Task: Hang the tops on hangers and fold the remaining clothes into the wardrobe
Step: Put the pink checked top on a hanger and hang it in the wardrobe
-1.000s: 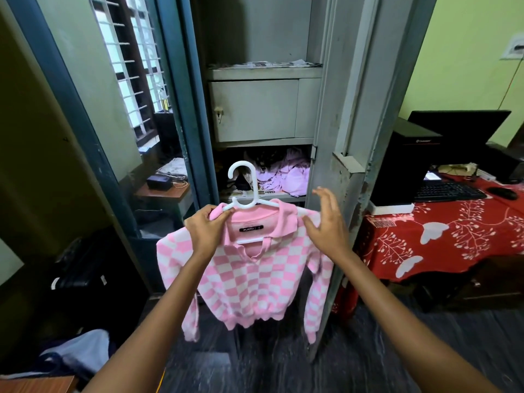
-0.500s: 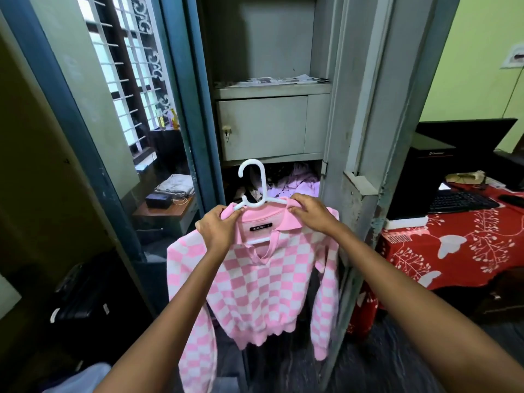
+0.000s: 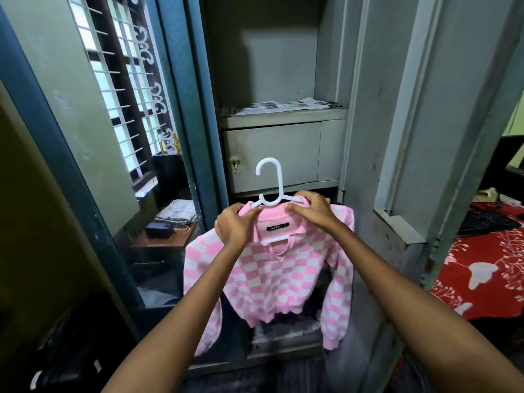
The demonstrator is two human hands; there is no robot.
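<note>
1. One wardrobe, grey steel, fills the frame from centre to 12 o'clock. Door open at 3 o'clock. Inner locker shut, newspaper lying on top of it.
2. Red cloth at 3–4 o'clock, keyboard on it.
3. Top, pink-and-white check, dead centre in front of the wardrobe's lower opening. On the hanger, sleeves hanging free toward 6 o'clock. Black label showing inside the collar.
4. Left hand, at 9 o'clock of the collar, closed on the top's shoulder over the hanger arm.
5. Right hand, at 3 o'clock of the collar, fingers pinching collar and hanger arm together.
6. Hanger, white plastic, hook upright at 12 o'clock of the top, free of any rail.
</note>
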